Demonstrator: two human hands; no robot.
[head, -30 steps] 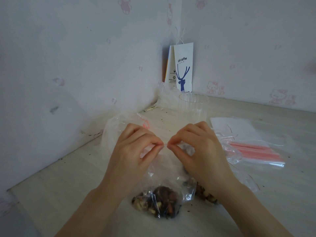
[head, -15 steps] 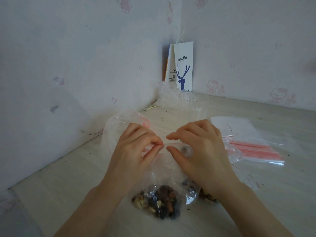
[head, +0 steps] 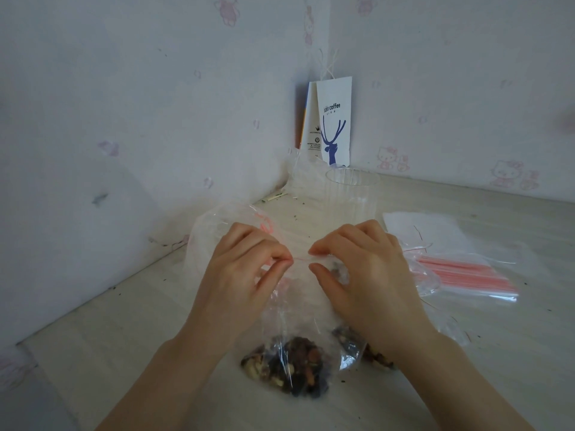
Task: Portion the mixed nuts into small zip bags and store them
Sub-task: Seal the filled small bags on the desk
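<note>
right hand (head: 367,275) slid apart from left hand (head: 242,275) | both pinch zip bag (head: 295,312) seal | mixed nuts (head: 289,365) inside

Clear plastic zip bag (head: 298,309) of brown mixed nuts (head: 289,365), upright on the tabletop (head: 124,337).
Nuts pooled at its bottom; empty pink-sealed bags (head: 466,275) stacked flat to its right.

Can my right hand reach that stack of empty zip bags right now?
Probably yes: the stack lies close beside the right hand, only loose plastic between, though that hand holds the nut bag.

Table (head: 124,337) w/ nut bag (head: 292,365), clear cup (head: 351,194), zip-bag stack (head: 466,275), paper bag (head: 334,119).
</note>
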